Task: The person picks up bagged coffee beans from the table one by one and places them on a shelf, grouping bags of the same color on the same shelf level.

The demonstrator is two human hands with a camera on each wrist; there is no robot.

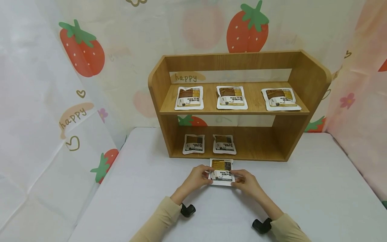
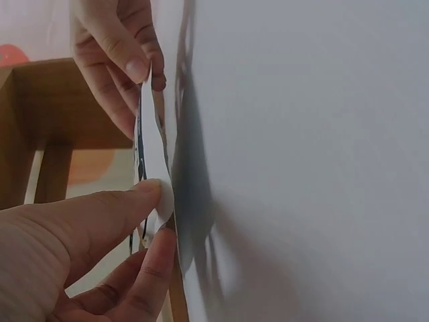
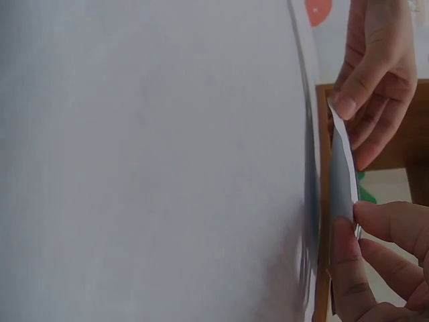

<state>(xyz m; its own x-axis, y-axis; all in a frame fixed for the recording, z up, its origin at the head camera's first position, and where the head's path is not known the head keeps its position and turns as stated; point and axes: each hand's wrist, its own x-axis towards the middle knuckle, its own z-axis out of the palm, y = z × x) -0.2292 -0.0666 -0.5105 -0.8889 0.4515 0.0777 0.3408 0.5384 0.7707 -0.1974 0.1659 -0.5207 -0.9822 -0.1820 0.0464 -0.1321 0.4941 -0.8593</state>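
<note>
Between both hands is a flat white pouch [image 1: 221, 174] with a brown-and-gold printed front, held just before the shelf's lower front edge. My left hand [image 1: 198, 177] pinches its left side between thumb and fingers. On the opposite side my right hand [image 1: 246, 182] pinches the pouch the same way. Seen edge-on in the left wrist view, the pouch [image 2: 153, 144] is raised over the white cloth and casts a shadow there. The right wrist view shows its pale underside [image 3: 342, 174], thumbs and fingertips at its two ends.
A two-tier wooden shelf [image 1: 229, 113] stands at the table's back. Three similar pouches [image 1: 232, 97] lie spaced along its upper tier. Two more, a left pouch [image 1: 194, 144] and a middle pouch [image 1: 224, 144], lie on the lower tier. White cloth [image 1: 136, 188] covers the table.
</note>
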